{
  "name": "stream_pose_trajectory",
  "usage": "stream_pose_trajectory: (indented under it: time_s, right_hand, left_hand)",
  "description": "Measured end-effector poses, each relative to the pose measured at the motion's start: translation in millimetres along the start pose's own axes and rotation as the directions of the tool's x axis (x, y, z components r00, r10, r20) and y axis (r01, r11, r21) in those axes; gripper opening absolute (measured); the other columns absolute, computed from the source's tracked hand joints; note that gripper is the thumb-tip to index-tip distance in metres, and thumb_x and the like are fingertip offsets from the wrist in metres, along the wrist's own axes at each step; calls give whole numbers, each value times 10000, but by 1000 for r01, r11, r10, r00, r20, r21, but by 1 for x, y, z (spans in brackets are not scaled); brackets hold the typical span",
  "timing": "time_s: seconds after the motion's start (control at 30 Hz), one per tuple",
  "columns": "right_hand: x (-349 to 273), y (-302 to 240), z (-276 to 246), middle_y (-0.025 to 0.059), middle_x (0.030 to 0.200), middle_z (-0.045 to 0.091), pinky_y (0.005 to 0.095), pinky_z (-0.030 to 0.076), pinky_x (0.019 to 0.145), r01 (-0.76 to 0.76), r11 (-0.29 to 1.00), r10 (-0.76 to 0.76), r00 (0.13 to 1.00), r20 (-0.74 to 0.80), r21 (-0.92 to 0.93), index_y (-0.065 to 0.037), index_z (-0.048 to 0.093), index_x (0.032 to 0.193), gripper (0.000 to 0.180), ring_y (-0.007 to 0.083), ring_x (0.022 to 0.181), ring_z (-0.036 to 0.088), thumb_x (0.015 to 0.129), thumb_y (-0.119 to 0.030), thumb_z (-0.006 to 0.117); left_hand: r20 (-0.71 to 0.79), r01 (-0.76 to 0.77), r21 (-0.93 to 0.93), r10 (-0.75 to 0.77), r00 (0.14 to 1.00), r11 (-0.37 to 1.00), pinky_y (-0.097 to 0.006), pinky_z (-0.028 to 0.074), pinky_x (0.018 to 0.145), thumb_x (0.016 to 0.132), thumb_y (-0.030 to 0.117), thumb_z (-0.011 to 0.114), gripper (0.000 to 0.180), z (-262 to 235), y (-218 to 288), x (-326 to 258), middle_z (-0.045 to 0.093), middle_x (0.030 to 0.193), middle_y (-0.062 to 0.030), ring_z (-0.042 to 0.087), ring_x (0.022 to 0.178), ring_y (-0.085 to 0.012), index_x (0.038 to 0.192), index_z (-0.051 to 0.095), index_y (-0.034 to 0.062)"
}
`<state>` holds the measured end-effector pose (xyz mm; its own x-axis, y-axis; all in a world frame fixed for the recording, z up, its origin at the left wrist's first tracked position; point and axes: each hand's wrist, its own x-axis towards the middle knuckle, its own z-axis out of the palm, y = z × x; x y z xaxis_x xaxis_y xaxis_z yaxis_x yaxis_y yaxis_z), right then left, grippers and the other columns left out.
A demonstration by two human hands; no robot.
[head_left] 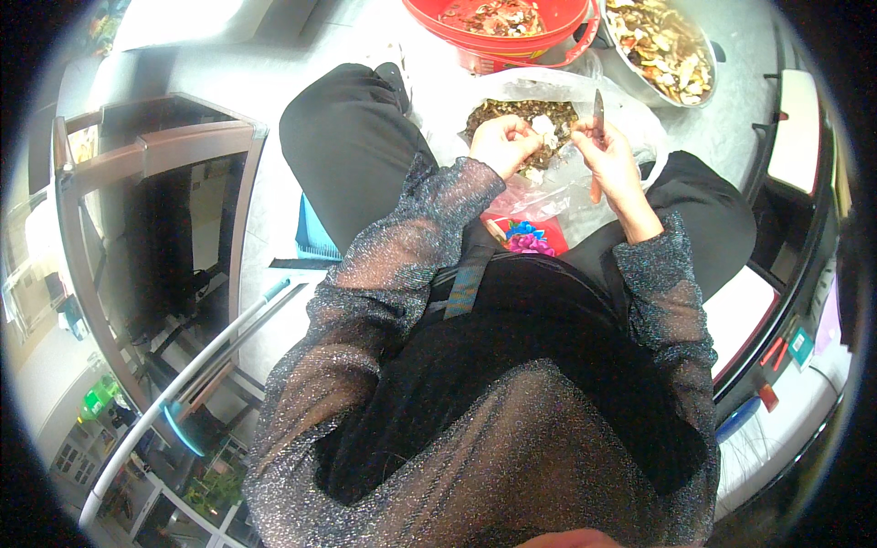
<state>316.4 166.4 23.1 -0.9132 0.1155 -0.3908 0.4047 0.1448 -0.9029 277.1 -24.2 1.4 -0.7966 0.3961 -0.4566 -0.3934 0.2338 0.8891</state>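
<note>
My left hand [505, 144] is closed, its fingertips pinched at a small whitish piece [545, 126] that looks like mushroom. My right hand [610, 164] grips a small knife [598, 108], its blade pointing up and away from me and its reddish-brown handle showing below the palm. The fingertips of that hand are close to the same whitish piece. Below both hands, between my knees, lies an open clear plastic bag [630, 102] with a heap of dark brown and pale bits [493, 111] in it.
Beyond the bag stands a red basin [505, 44] with scraps inside. A metal pot [699, 99] of pale sliced pieces is at the far right. Left of my leg is a blue dustpan-like thing [315, 233]. A brown-framed cabinet [155, 146] is at the left.
</note>
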Motion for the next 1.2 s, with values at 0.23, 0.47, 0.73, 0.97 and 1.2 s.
stream_pose_trajectory:
  time_s: [0.23,0.47,0.73,0.97,1.2]
  right_hand:
    - [-3,-2,12,5,780,564,244,381,556,357,869,-374,927,16,-343,-29,602,923,175,81,596,432,781,-107,670]
    - [-6,-12,23,41,747,521,263,367,536,402,771,-459,888,6,-494,-19,567,866,175,120,550,395,735,-73,671]
    - [-8,-14,23,43,730,494,251,356,535,383,809,-439,898,-25,-445,-10,561,848,108,113,562,402,763,-46,619]
    - [1,5,15,42,704,538,260,393,556,290,902,-336,936,-100,-321,-21,606,867,113,105,589,459,802,-111,624]
    - [7,15,5,26,711,551,241,398,564,248,912,-291,953,-89,-328,-26,615,876,99,86,601,465,806,-96,613]
  left_hand:
    - [-88,6,47,-2,996,999,-229,435,601,813,208,678,187,2,-2,1,603,688,-5,531,622,-70,836,629,28]
    - [-115,-38,125,52,992,991,-233,430,573,791,205,699,191,8,4,-2,586,665,0,523,610,-71,809,621,32]
    - [-105,-49,162,67,992,986,-242,449,563,788,177,695,171,10,1,-3,589,670,-6,534,604,-71,821,623,25]
    - [-81,26,64,-21,997,998,-237,449,569,801,177,682,155,9,0,0,601,687,-5,544,604,-74,818,627,32]
    - [4,150,-234,-153,988,961,-254,480,612,845,177,629,156,5,-2,4,622,722,-37,586,619,-119,816,620,24]
